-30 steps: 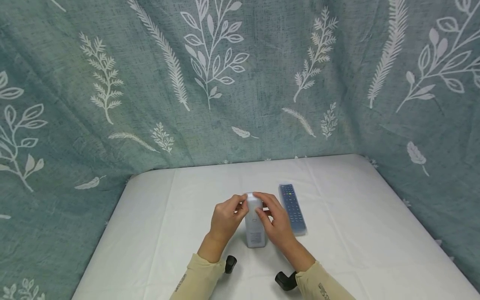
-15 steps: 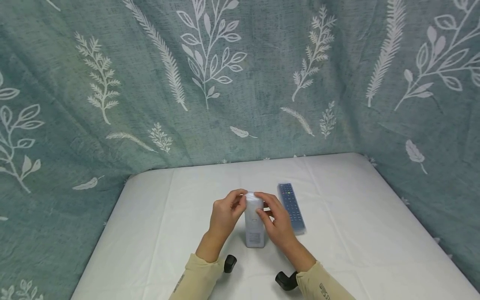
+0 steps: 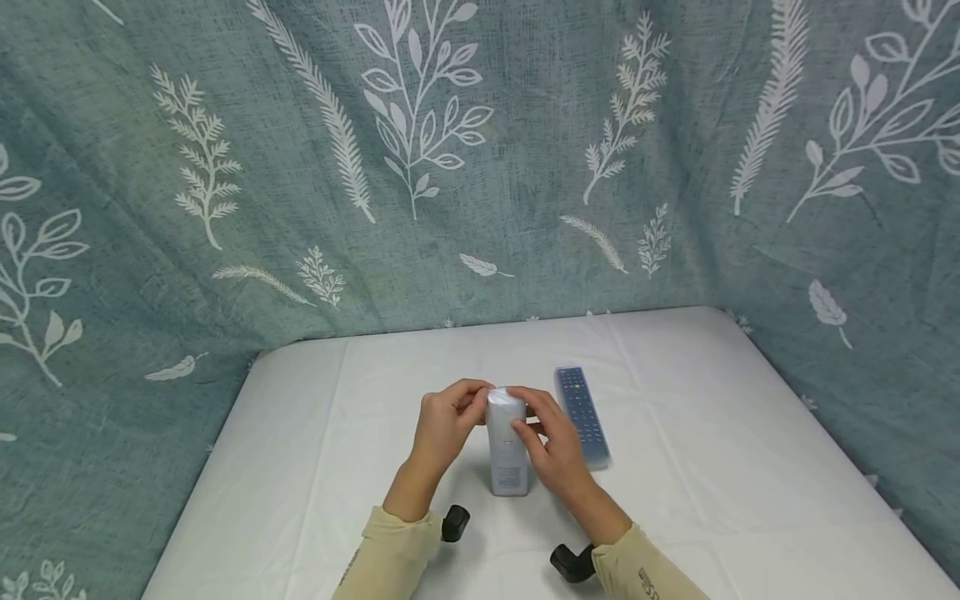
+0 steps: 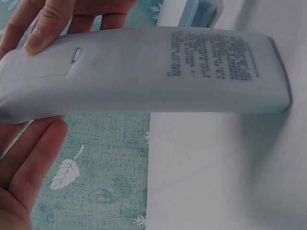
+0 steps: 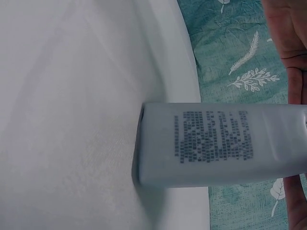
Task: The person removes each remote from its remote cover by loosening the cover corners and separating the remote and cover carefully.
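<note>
A pale grey remote control [image 3: 508,450] stands upright on the white table, its back toward me. A printed label and a small slot show on that back in the left wrist view, and its upper end looks glossy. My right hand [image 3: 553,442] grips the upper right side, thumb [image 4: 41,36] on the back and fingers behind. At the upper left corner my left hand [image 3: 444,423] holds the edge between thumb and fingers, with some straight fingers [image 4: 41,153] beside it in the left wrist view. The fingertips at the corner are partly hidden.
Just right of the hands, a blue remote control [image 3: 583,412] with many buttons lies in a clear cover. The white table [image 3: 360,467] extends to a teal leaf-print curtain [image 3: 450,275] behind. Black camera mounts [image 3: 455,523] stick out at both sleeves.
My left hand has shifted slightly left and opened up less of a gap at the corner; the grey remote control's top leans slightly left. My right hand stays put.
</note>
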`<state>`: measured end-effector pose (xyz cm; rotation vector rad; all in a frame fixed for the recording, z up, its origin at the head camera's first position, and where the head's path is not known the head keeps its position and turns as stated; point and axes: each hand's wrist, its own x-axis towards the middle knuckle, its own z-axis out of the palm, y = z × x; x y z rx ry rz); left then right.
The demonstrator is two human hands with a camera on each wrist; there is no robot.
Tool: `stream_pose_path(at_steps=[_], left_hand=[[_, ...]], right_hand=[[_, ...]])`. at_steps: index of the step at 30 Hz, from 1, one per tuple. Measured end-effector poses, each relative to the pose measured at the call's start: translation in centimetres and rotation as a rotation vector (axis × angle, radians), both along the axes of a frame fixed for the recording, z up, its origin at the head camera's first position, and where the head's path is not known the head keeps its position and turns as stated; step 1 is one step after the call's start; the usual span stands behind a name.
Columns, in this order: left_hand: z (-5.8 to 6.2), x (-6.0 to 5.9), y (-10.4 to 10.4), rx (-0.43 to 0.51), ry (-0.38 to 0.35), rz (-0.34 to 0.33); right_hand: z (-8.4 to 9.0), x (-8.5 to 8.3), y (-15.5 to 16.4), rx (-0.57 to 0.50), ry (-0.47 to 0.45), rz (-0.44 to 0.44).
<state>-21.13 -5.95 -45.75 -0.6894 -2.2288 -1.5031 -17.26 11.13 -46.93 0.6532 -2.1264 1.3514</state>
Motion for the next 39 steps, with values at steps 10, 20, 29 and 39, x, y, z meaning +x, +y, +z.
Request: stream_pose_path(at_steps=[10, 20, 29, 39], left_hand=[[0.9, -0.1, -0.6, -0.032, -0.107, -0.035], [1.1, -0.6, -1.3, -0.066, -0.2, -0.119], [0.9, -1.0, -0.9, -0.075, -0.248, -0.118], [1.2, -1.5, -0.4, -0.125, -0.355, -0.115]], right_hand=[[-0.3, -0.1, -0.1, -0.006, -0.008, 0.01], [-2.3, -1.2, 0.2, 0.018, -0.041, 0.024], [-2.6, -1.7, 0.4, 0.019, -0.024, 0.059], [-2.4, -1.5, 0.9, 0.016, -0.05, 0.091]])
